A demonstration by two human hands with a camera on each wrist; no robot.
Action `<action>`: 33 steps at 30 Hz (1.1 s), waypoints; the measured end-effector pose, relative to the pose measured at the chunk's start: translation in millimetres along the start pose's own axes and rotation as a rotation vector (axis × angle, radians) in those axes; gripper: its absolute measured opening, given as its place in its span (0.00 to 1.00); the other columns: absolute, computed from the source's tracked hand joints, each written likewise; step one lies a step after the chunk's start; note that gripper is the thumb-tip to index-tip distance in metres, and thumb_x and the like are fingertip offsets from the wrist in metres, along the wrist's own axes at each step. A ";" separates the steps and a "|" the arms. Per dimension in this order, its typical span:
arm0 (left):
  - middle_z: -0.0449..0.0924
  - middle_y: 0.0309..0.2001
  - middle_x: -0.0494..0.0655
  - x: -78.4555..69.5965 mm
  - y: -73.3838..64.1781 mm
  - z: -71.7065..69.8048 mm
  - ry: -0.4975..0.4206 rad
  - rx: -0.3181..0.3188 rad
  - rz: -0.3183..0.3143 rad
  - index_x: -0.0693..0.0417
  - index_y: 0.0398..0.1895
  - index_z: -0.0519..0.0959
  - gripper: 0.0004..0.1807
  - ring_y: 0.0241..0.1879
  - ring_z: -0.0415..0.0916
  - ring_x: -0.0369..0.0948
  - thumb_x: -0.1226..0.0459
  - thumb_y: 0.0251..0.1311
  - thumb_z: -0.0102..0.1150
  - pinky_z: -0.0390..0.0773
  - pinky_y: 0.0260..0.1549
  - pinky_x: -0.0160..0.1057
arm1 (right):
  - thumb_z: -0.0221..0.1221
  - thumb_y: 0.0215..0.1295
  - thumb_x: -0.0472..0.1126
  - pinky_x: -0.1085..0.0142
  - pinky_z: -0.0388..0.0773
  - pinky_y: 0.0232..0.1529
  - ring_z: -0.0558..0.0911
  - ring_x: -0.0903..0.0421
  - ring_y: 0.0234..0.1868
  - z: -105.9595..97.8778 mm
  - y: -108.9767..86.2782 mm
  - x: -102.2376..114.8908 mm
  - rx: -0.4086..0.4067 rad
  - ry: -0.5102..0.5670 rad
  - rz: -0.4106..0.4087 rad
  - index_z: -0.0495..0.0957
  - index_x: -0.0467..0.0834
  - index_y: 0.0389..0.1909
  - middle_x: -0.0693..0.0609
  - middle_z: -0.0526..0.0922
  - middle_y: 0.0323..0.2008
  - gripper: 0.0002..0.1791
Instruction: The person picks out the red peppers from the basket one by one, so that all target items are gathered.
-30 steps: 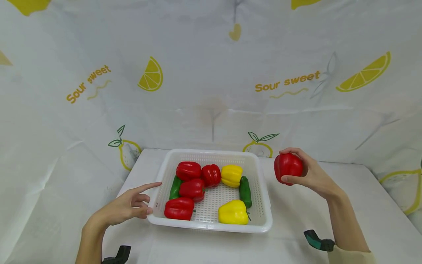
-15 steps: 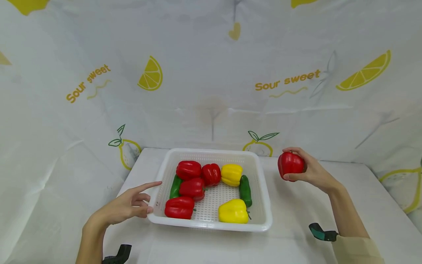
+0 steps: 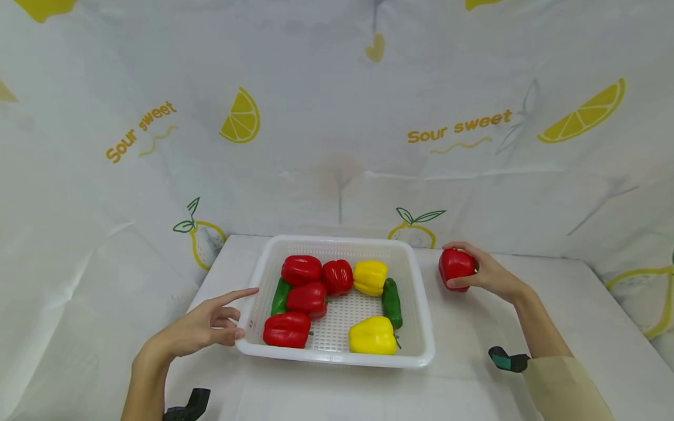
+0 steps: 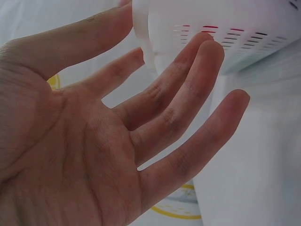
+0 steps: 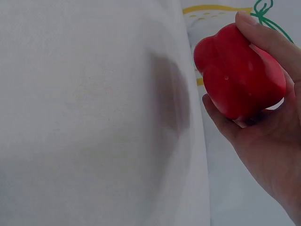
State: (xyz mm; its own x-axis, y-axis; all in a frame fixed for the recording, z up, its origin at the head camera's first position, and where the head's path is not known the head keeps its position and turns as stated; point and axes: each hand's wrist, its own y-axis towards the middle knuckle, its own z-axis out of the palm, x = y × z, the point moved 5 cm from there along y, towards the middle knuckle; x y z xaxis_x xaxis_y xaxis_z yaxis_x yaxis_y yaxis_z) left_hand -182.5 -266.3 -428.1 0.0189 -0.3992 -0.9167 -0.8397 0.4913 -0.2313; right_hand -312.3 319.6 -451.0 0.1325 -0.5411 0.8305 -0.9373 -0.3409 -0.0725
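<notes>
My right hand (image 3: 492,278) grips a red bell pepper (image 3: 455,269) to the right of the white plastic basket (image 3: 337,358), thumb on one side and fingers on the other. In the right wrist view that bell pepper (image 5: 242,75) shows its lobed end, and a dark shadow lies on the table cloth beside it. My left hand (image 3: 192,328) is at the basket's left side, index finger and thumb at the rim. Seen from the left wrist, the other fingers (image 4: 169,113) extend loosely beside the slotted basket wall (image 4: 174,14).
Inside the basket lie several red bell peppers (image 3: 307,300), two yellow bell peppers (image 3: 372,336) and two green cucumber-like vegetables (image 3: 391,303). A white cloth (image 3: 474,374) covers the table. Behind stands a white backdrop (image 3: 316,117) printed with lemons and lettering.
My right hand shifted slightly right with the red bell pepper, then came back left and lower toward the table. My left hand and the basket stay in place.
</notes>
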 end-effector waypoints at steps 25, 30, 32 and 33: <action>0.83 0.46 0.55 -1.4 -0.9 -0.7 0.020 -0.004 -0.007 0.48 0.87 0.60 0.44 0.43 0.88 0.44 0.60 0.71 0.68 0.87 0.46 0.40 | 0.74 0.63 0.44 0.42 0.88 0.57 0.63 0.27 0.74 -3.2 3.4 -31.6 0.025 -0.026 0.094 0.56 0.46 0.84 0.31 0.62 0.77 0.52; 0.84 0.47 0.57 -1.9 -0.8 -0.2 0.012 -0.002 0.002 0.48 0.87 0.59 0.44 0.44 0.88 0.43 0.60 0.71 0.68 0.87 0.45 0.40 | 0.74 0.64 0.47 0.40 0.87 0.57 0.64 0.27 0.74 -2.7 1.9 -33.1 0.047 -0.036 0.093 0.56 0.48 0.85 0.31 0.61 0.78 0.52; 0.84 0.46 0.56 -1.8 -0.8 -0.1 0.009 -0.004 0.003 0.48 0.87 0.59 0.44 0.43 0.87 0.43 0.60 0.70 0.68 0.87 0.45 0.40 | 0.74 0.64 0.47 0.39 0.87 0.58 0.63 0.26 0.75 -3.8 1.0 -34.0 0.043 -0.041 0.094 0.56 0.48 0.85 0.30 0.60 0.79 0.53; 0.83 0.46 0.56 -1.7 -0.8 0.0 0.010 -0.006 0.003 0.48 0.87 0.59 0.44 0.43 0.87 0.44 0.60 0.70 0.68 0.87 0.45 0.40 | 0.74 0.64 0.46 0.38 0.86 0.58 0.62 0.25 0.75 -4.7 0.3 -33.9 0.040 -0.048 0.097 0.55 0.47 0.85 0.29 0.60 0.79 0.53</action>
State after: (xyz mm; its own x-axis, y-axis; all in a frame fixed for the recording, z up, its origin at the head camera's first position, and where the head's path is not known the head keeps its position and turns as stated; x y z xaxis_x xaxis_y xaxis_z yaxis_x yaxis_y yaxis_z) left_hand -181.9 -266.0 -426.3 0.0109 -0.4056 -0.9140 -0.8430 0.4879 -0.2266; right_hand -318.5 341.4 -476.7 0.0577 -0.6085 0.7914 -0.9331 -0.3146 -0.1739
